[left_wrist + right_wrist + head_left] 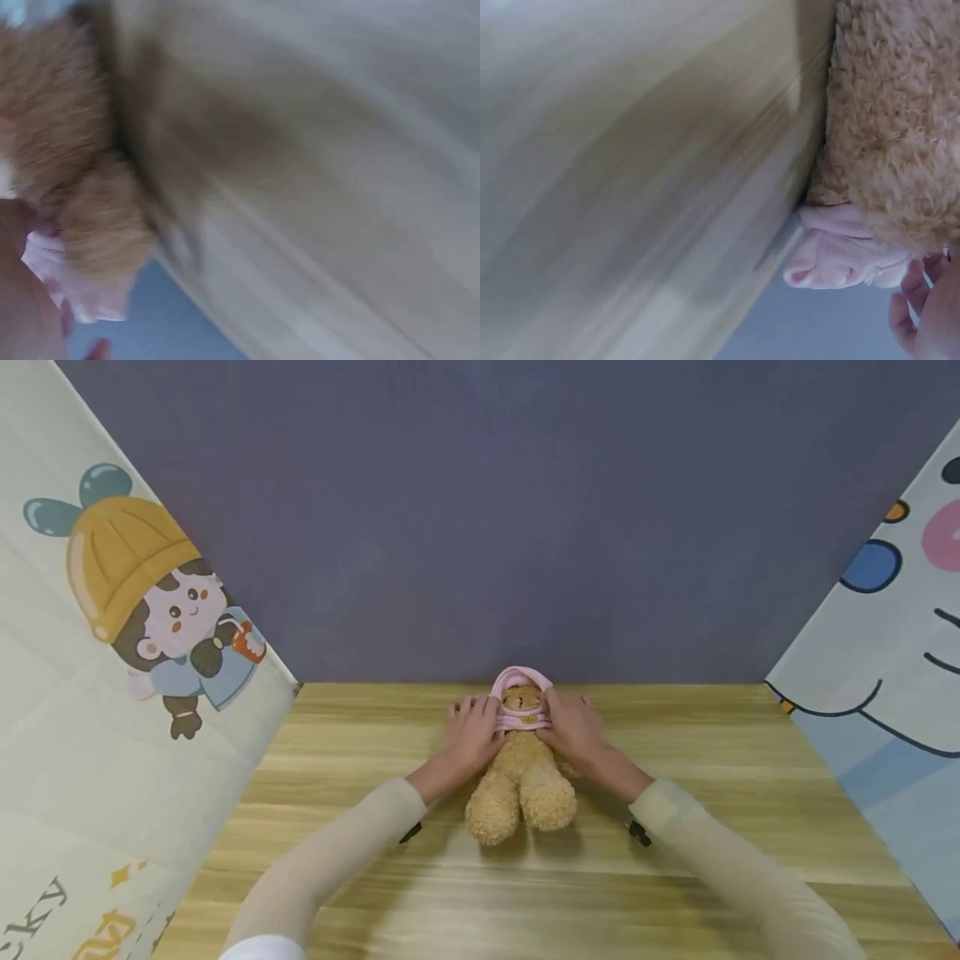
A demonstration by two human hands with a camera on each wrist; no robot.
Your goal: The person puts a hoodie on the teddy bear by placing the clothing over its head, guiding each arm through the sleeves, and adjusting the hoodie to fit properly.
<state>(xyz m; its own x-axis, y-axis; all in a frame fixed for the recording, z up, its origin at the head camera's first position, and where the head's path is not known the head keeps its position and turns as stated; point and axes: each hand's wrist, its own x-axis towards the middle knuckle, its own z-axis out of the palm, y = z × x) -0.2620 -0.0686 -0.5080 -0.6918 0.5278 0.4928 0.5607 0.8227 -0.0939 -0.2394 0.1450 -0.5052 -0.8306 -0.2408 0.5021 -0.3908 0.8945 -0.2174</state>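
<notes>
A tan, curly-furred teddy bear [517, 768] is on the wooden table in the head view, its two thick legs towards me. A pink piece of clothing [516, 722] with a small yellow mark is around its head, the upper edge arching above a strip of tan fur. My left hand [474, 737] grips the cloth at its left side, and my right hand [576, 732] grips it opposite. Close up, the left wrist view has blurred fur [60, 112] and pink cloth [90, 289]. Folded pink cloth [840, 251] shows beside the fingers in the right wrist view.
The wooden table [360, 727] ends at a dark grey-blue panel [525, 527] just behind the bear. Pale printed panels slope up on either side, with a cartoon child [180, 610] on the left one. A small black object [638, 833] is by the right wrist.
</notes>
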